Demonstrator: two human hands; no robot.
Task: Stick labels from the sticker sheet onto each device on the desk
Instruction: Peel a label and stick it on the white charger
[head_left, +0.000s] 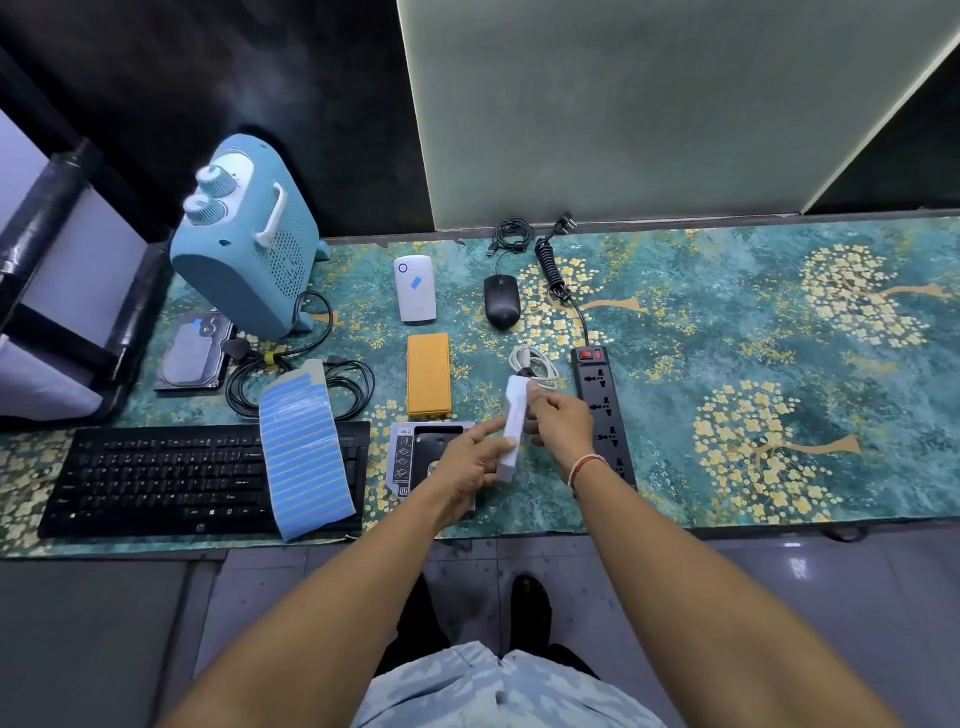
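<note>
Step in hand, likely: labelling white adapter (514, 426), lifted over desk (727, 467) near centre, between caddy (415, 441) and power strip (605, 410). Left hand (475, 470) grips its near end; right hand (558, 423) pinches far end, label itself not visible. Next: press label flat, set down. Adapter smooth hard plastic, slim block, white cord (535, 364) coiled. Sticker sheet (304, 447) glossy, curled, atop keyboard (166, 475), near left.

Blue-striped sticker sheet (305, 452); teal, gold-flowered desk (727, 338).

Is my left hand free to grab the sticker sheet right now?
Probably not yet: the left hand is holding the white adapter with the right hand. The sticker sheet lies uncovered on the keyboard.
</note>
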